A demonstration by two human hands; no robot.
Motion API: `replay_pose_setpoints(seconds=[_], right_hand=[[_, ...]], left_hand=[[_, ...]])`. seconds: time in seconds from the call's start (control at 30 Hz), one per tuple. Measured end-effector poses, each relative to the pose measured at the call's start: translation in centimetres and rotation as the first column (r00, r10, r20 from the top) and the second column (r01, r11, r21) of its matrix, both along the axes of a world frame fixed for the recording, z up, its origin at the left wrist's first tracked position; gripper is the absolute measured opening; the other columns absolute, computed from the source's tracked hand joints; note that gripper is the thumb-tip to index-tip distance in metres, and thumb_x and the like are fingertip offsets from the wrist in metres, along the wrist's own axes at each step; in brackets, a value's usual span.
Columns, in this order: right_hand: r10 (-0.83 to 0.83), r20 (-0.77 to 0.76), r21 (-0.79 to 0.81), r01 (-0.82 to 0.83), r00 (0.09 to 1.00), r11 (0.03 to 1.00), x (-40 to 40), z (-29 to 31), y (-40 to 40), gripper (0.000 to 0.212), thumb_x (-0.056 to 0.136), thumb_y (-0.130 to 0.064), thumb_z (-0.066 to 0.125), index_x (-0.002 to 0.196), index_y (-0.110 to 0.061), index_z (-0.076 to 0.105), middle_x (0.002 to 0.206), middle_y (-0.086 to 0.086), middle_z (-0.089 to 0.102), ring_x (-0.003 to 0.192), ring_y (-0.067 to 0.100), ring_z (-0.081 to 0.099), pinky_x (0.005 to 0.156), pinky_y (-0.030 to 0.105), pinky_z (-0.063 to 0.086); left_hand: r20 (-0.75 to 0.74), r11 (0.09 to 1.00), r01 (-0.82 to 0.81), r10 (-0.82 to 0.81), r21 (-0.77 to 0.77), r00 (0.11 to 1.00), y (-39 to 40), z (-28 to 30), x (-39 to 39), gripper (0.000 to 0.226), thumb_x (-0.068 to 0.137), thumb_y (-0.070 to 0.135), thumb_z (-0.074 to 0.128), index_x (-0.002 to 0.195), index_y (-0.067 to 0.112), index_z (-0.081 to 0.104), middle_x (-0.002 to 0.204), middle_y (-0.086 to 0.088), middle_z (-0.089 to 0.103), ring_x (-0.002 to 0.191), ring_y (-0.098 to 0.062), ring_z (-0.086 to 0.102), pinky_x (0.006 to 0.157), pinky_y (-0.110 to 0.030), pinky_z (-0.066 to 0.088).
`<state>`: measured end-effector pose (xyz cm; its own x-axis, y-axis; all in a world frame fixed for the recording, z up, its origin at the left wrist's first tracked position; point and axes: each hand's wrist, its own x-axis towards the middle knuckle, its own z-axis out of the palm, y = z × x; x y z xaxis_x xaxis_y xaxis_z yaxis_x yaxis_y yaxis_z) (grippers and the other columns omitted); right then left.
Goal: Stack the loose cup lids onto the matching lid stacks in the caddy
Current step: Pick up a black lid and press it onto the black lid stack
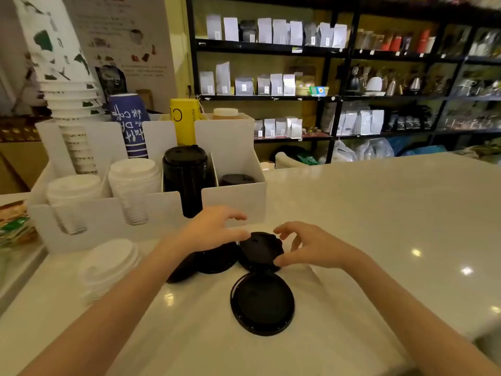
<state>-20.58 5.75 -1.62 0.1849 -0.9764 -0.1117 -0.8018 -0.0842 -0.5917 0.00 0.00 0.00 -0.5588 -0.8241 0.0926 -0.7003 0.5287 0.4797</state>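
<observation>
Several loose black lids lie on the white counter in front of the caddy (233,198). My right hand (311,246) pinches the rim of a black lid (260,252) between thumb and fingers. My left hand (214,230) spreads over another black lid (217,259), with one more tilted under my wrist. A larger black lid (262,303) lies flat, nearer to me. Loose white lids (108,263) sit in a leaning pile at the left. In the caddy stand a tall black lid stack (187,180), a low black stack (235,179) and two white stacks (134,183).
Paper cup stacks (70,104), a blue cup (130,123) and a yellow cup (185,123) stand behind the caddy. Packets (15,226) lie at the far left. Open counter (379,213) stretches right. Black shelves with bags fill the background.
</observation>
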Motion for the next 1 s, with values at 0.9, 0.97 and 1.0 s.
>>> replay_pose_setpoints(seconds=[0.9,0.97,1.0], right_hand=[[0.08,0.182,-0.228,-0.037,0.98,0.973,1.5,5.8,-3.6,0.064,0.068,-0.035,0.073,0.126,-0.031,0.045,0.122,-0.01,0.049,0.103,0.009,0.052,0.08,0.021,0.048],[0.138,0.209,-0.258,-0.082,0.968,0.963,2.6,7.3,-4.7,0.06,0.07,-0.033,0.073,0.124,-0.033,0.046,0.116,-0.013,0.053,0.104,0.008,0.052,0.08,0.02,0.049],[0.175,0.232,-0.27,-0.11,0.957,0.957,3.2,7.9,-5.2,0.057,0.071,-0.03,0.072,0.122,-0.034,0.047,0.112,-0.016,0.054,0.103,0.007,0.053,0.077,0.018,0.05]], left_hand=[[-0.365,0.996,-0.06,0.033,-0.064,0.93,0.1,3.0,1.6,0.07,0.063,0.033,0.076,0.126,0.023,0.046,0.122,0.004,0.055,0.112,-0.01,0.052,0.096,-0.025,0.045],[-0.432,0.987,-0.14,0.095,-0.074,0.897,-0.2,3.7,2.7,0.074,0.063,0.032,0.077,0.128,0.017,0.045,0.125,0.0,0.055,0.114,-0.013,0.051,0.097,-0.028,0.045],[-0.461,0.982,-0.168,0.111,-0.084,0.88,-0.4,4.0,3.3,0.074,0.063,0.031,0.077,0.128,0.016,0.045,0.124,0.0,0.055,0.113,-0.011,0.051,0.093,-0.023,0.045]])
